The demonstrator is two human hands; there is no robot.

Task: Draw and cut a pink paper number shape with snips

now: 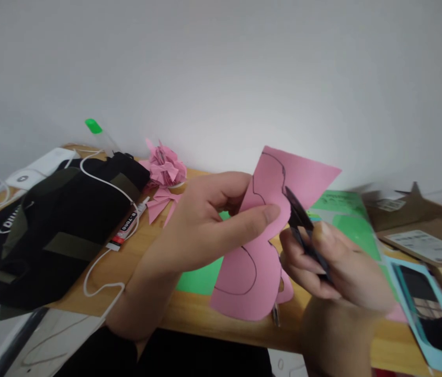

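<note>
Before you runs the wooden table point(197, 314), with the black bag point(71, 225) lying on its left side and the pink paper point(262, 248), marked with dark curved lines, held up over its front middle. Your left hand point(208, 225) pinches that paper, thumb flat on the near face, while your right hand point(334, 262) curls closed around the handles of the dark scissors point(301, 217), their blades at the paper's right side by a drawn line, though how far they are parted you cannot tell; the crumpled pink paper bundle point(167, 165) sits near the wall, beyond the glue tube point(124, 230)
</note>
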